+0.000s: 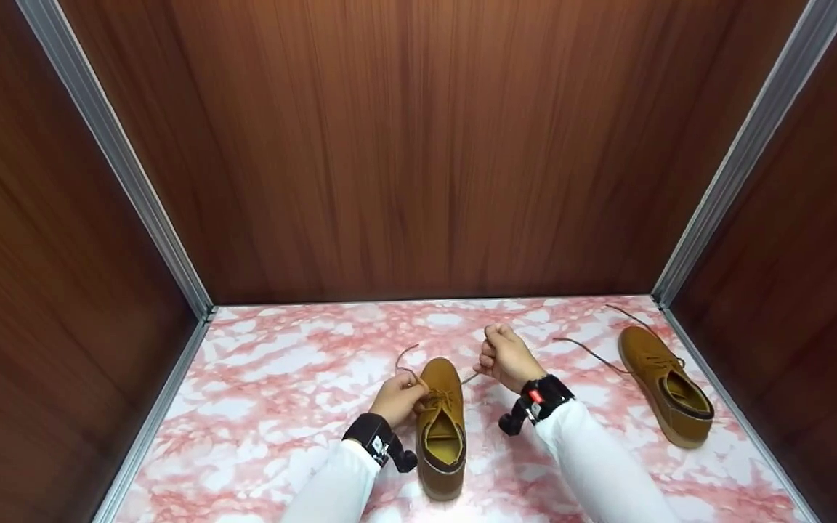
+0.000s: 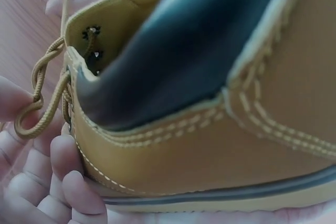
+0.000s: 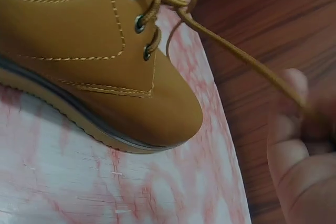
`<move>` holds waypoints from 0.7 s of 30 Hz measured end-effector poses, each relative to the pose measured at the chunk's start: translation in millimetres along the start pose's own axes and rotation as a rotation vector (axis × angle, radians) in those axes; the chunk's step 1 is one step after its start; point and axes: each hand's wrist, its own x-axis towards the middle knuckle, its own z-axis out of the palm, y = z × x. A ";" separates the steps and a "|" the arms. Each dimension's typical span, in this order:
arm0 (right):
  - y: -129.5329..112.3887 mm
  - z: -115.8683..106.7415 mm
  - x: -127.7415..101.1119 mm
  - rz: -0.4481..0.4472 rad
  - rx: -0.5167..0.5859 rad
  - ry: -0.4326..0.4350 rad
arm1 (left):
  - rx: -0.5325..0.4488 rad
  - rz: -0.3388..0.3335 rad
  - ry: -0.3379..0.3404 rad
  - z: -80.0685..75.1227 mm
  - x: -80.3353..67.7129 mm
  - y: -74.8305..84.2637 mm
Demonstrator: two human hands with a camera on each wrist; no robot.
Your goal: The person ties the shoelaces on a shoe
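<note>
Tan, smooth-surfaced and round-toed, the shoe [image 1: 440, 423] lies at 6 o'clock in the head view on a pink-and-white marbled surface [image 1: 280, 428], long axis running 12 to 6, toe at 12. The left hand [image 1: 397, 399] pinches its lace [image 1: 470, 377] near the knot; the right hand [image 1: 510, 359] grips one end. At 4 o'clock a matching shoe [image 1: 664, 385] points to 11. The left wrist view shows braided cord looping at 9 o'clock, beside a dark, padded collar [image 2: 168, 61]. In the right wrist view, metal-rimmed eyelets [image 3: 139, 24] and pale stitching show; the toe points to 4 o'clock, the lace taut.
</note>
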 end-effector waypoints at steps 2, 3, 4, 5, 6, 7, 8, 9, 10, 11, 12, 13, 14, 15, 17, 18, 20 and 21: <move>0.3 0.7 -0.6 0.016 -0.015 0.003 | -0.013 0.012 0.010 0.9 0.4 1.3; 0.5 0.5 -1.0 0.024 -0.022 0.000 | -0.020 0.016 0.016 1.4 0.6 2.1; 0.8 0.0 -1.3 0.030 -0.035 -0.008 | -0.027 0.022 0.020 2.1 1.0 2.8; 1.3 -0.8 -1.5 0.035 -0.049 -0.021 | -0.036 0.029 0.025 2.7 1.2 3.5; 1.8 -1.9 -1.7 0.039 -0.073 -0.038 | -0.049 0.036 0.029 3.4 1.5 4.2; 2.5 -3.1 -2.0 0.040 -0.109 -0.059 | -0.068 0.041 0.030 3.9 1.9 4.7; 3.4 -4.5 -2.2 0.037 -0.146 -0.083 | -0.094 0.045 0.030 4.5 2.4 5.1; 4.4 -6.1 -2.3 0.031 -0.180 -0.109 | -0.127 0.053 0.027 4.9 2.8 5.7; 5.3 -7.7 -2.6 0.024 -0.211 -0.134 | -0.158 0.059 0.023 5.3 3.2 6.3; 6.3 -9.2 -2.9 0.018 -0.234 -0.161 | -0.188 0.058 0.021 5.4 3.7 6.9; 7.2 -10.7 -3.3 0.014 -0.247 -0.184 | -0.219 0.057 0.018 5.4 4.3 7.6; 7.8 -12.2 -3.9 0.011 -0.246 -0.204 | -0.244 0.060 0.016 5.2 5.0 8.6; 8.5 -13.3 -4.3 0.017 -0.228 -0.215 | -0.265 0.059 0.013 4.9 5.5 9.4; 8.8 -14.5 -4.7 0.019 -0.208 -0.229 | -0.283 0.058 0.010 4.4 6.1 10.6; 9.1 -16.1 -5.3 0.026 -0.172 -0.237 | -0.318 0.040 0.007 3.3 7.4 12.5; 9.0 -16.4 -5.6 0.031 -0.160 -0.234 | -0.341 0.034 0.003 2.6 8.0 13.4; 8.8 -16.5 -5.7 0.035 -0.146 -0.223 | -0.383 0.014 -0.002 1.1 8.8 15.0; 8.6 -16.1 -5.7 0.031 -0.147 -0.221 | -0.409 0.006 -0.002 0.3 9.2 15.9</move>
